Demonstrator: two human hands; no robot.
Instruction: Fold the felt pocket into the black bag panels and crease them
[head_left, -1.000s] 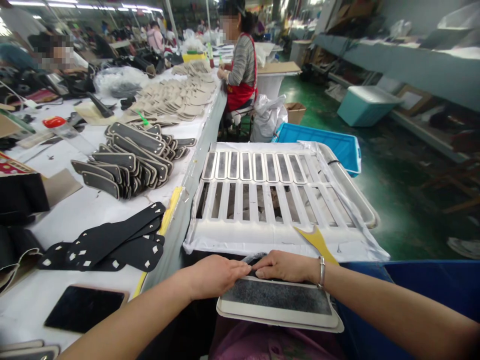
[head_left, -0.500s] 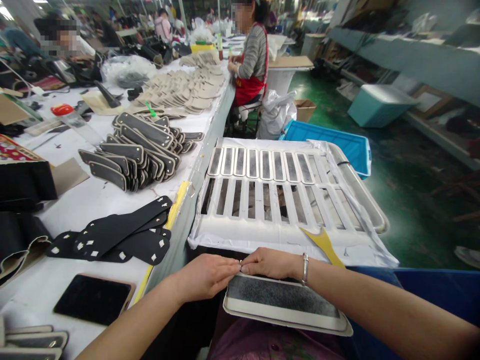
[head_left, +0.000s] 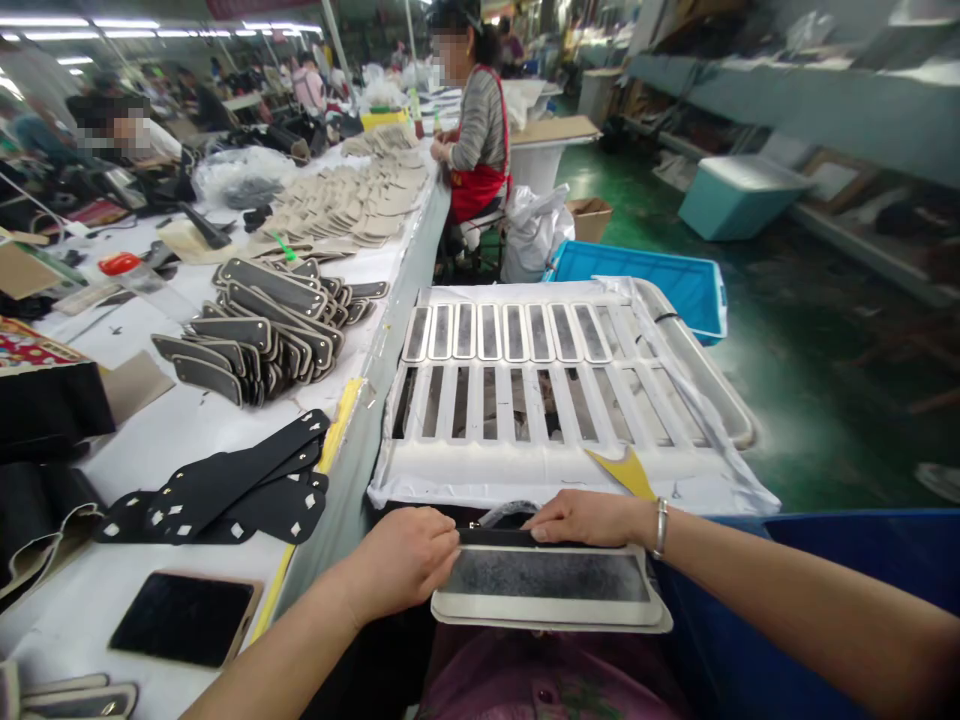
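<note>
A flat cream panel with a dark grey centre (head_left: pixel 551 588) lies across my lap at the bottom middle. My left hand (head_left: pixel 409 560) is closed on its left end, fingers curled over the edge. My right hand (head_left: pixel 589 518), with a bracelet at the wrist, presses its fingers flat on a thin black strip (head_left: pixel 499 537) along the panel's far edge. Just beyond my hands stands a white slatted rack (head_left: pixel 555 470) with several similar panels (head_left: pixel 502 332) laid in a row at its far side. A yellow scraper (head_left: pixel 619 468) rests on the rack near my right hand.
The long white table (head_left: pixel 150 440) at left carries black strips with white tabs (head_left: pixel 225 485), stacks of dark padded pieces (head_left: pixel 262 320), beige pieces (head_left: pixel 352 205) and a dark pad (head_left: pixel 184 618). A seated person in a red apron (head_left: pixel 476 130) works further along. Blue bins (head_left: pixel 645 280) stand on the green floor.
My hands have drawn apart along the panel's far edge; the left hand went to the left end and the black strip now shows between them. The view shifted slightly.
</note>
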